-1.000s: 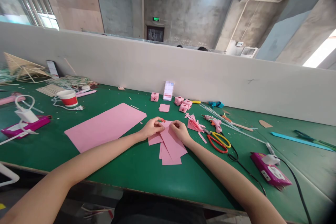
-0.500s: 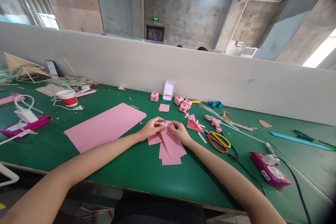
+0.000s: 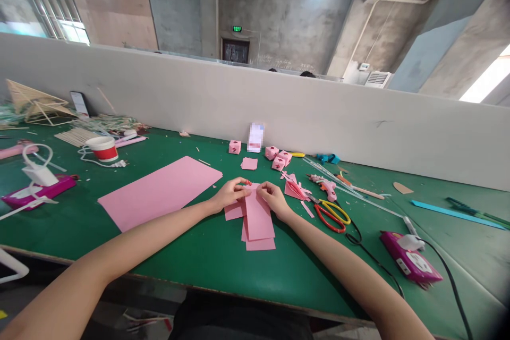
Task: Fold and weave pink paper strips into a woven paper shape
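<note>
A pink paper strip point(image 3: 260, 219) hangs lengthwise toward me, its far end between my two hands. My left hand point(image 3: 231, 195) pinches its upper left corner, and a small red item shows by the fingertips. At the upper right edge, my right hand point(image 3: 274, 202) grips the same strip between thumb and fingers. Beneath it lie more pink paper pieces point(image 3: 234, 212), partly covered. Left of my hands is a large pink sheet point(image 3: 159, 191). Red-and-yellow-handled scissors point(image 3: 332, 215) rest to the right, near a pile of pink paper scraps point(image 3: 294, 187).
Pink paper cubes point(image 3: 272, 153) and a small stack of pink squares point(image 3: 249, 163) sit farther back, by a propped phone point(image 3: 255, 138). A pink glue gun point(image 3: 327, 187), purple power strips point(image 3: 412, 263) and a paper cup point(image 3: 102, 149) stand on the green table point(image 3: 191, 260).
The strip in my hands has turned from slanting right to nearly straight, over the pieces below. My right hand has shifted very slightly to the right; my left hand stays put.
</note>
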`<state>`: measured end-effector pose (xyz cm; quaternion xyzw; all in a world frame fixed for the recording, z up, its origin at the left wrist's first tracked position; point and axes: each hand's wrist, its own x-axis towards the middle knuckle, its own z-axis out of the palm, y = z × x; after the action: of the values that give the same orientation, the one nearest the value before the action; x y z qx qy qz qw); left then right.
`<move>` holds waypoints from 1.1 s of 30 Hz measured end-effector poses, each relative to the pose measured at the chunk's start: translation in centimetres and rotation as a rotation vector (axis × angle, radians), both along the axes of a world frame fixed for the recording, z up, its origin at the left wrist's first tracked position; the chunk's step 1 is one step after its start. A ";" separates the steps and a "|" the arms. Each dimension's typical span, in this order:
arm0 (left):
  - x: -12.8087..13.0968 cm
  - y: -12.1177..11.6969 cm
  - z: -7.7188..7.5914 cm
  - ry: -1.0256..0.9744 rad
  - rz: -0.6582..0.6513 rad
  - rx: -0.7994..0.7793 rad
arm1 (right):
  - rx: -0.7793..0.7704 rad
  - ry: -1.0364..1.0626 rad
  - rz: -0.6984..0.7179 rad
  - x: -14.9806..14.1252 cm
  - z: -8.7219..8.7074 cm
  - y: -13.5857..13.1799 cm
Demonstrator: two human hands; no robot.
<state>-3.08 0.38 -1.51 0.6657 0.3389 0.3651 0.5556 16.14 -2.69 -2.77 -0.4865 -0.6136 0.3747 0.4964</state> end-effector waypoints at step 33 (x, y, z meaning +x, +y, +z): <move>0.0 0.2 -0.4 -0.063 0.066 0.022 | -0.135 -0.040 0.122 -0.4 0.8 -0.5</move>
<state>-3.11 0.54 -1.92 0.6482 0.3390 0.4077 0.5465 15.69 -3.22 -1.94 -0.4882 -0.6252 0.4349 0.4263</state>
